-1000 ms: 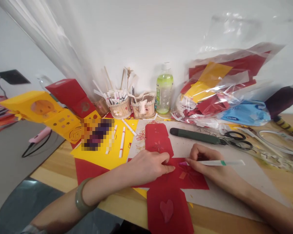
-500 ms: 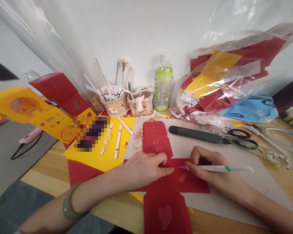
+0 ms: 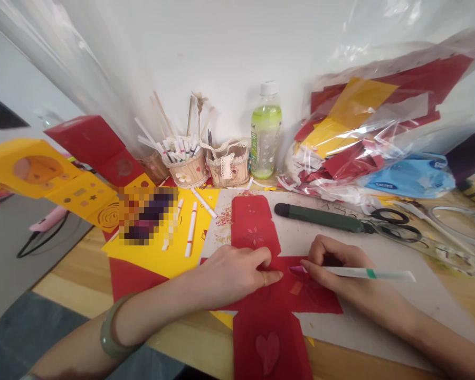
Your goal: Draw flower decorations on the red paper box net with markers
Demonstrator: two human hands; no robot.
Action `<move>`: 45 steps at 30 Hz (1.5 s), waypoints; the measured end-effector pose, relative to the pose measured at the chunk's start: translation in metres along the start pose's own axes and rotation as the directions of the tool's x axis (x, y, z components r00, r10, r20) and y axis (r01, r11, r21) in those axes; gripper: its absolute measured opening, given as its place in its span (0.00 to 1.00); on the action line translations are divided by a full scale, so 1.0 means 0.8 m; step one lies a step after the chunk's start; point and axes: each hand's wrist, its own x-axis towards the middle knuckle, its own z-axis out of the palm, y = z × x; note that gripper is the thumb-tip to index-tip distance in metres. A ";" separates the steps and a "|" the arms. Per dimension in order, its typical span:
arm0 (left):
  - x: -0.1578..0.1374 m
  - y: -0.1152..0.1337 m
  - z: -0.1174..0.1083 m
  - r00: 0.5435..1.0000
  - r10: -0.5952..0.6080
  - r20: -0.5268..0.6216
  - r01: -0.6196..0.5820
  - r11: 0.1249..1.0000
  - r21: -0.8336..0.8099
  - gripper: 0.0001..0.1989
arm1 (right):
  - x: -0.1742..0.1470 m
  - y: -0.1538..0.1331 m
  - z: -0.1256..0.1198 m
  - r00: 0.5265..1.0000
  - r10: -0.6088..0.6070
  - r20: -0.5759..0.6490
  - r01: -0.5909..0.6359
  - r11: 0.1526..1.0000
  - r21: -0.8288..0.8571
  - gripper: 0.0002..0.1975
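Observation:
A red paper cut-out shaped like a cross (image 3: 263, 330) lies flat, with a heart on its lower panel and a flower pattern on its upper one. My left hand (image 3: 237, 272) rests on its middle, index finger stretched out and pressing the paper, the other fingers loosely bent. In my right hand (image 3: 336, 266) is a white marker pen (image 3: 356, 272) with a green band, pinched between thumb and fingers. Its magenta tip points at the right panel, where an orange-red mark shows. The pen tip seems to touch the paper, close to my left fingertip.
Behind the paper lie a dark green utility knife (image 3: 320, 218) and scissors (image 3: 396, 224). A green drink bottle (image 3: 265, 132), a basket of markers (image 3: 188, 171) and a clear bag of paper scraps (image 3: 340, 153) stand along the wall. Loose markers (image 3: 190, 229) lie on yellow paper (image 3: 162, 261).
The marker has tilted very slightly and its tip has shifted a little at the right panel. My left hand stays in place on the paper.

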 end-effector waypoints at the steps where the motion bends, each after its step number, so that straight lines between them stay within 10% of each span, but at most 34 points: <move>1: 0.000 0.000 0.000 1.000 -0.004 0.003 0.004 1.000 0.000 0.15 | 0.000 0.000 0.000 1.000 -0.002 0.003 0.002 1.000 -0.006 0.15; 45: -0.003 -0.003 0.000 0.999 0.043 0.013 -0.043 0.997 0.071 0.16 | 0.000 -0.003 -0.002 1.000 0.011 0.011 -0.011 1.000 -0.016 0.12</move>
